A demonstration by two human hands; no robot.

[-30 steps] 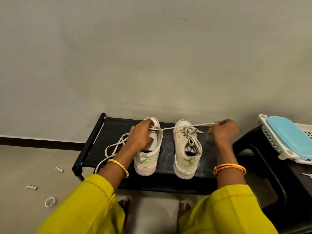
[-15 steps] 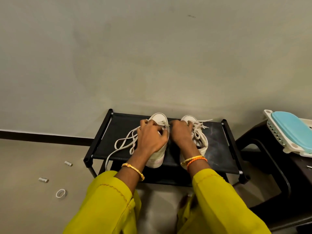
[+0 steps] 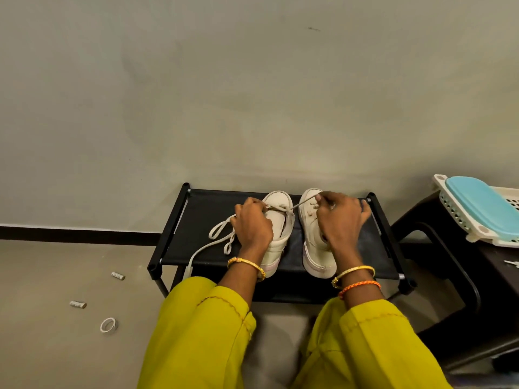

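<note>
Two pale shoes stand side by side on the black shoe rack (image 3: 202,209), toes toward twelve o'clock. The left hand (image 3: 252,224) rests on the left shoe (image 3: 276,238), its fingers (image 3: 254,203) pinching the lace (image 3: 292,206). The right hand (image 3: 339,220), at three o'clock over the right shoe (image 3: 309,219), pinches the lace's other end, which is taut. Slack loops (image 3: 222,231) lie at nine o'clock.

Smooth, matt, leather-like uppers on the cream-white low sneakers (image 3: 276,237), and the flat white woven-cloth lace (image 3: 222,233) looks soft and dull. Beneath them, the black cloth shelf top (image 3: 207,209) is matt and faintly dusty, framed by black satin-finish metal tubes (image 3: 165,234). The gold metal bangle on the left wrist (image 3: 247,264) gleams, while the mustard-yellow cloth sleeves (image 3: 196,332) stay matt. Off to the side sits a white perforated plastic basket (image 3: 455,209) with a smooth turquoise plastic lid (image 3: 483,203).
</note>
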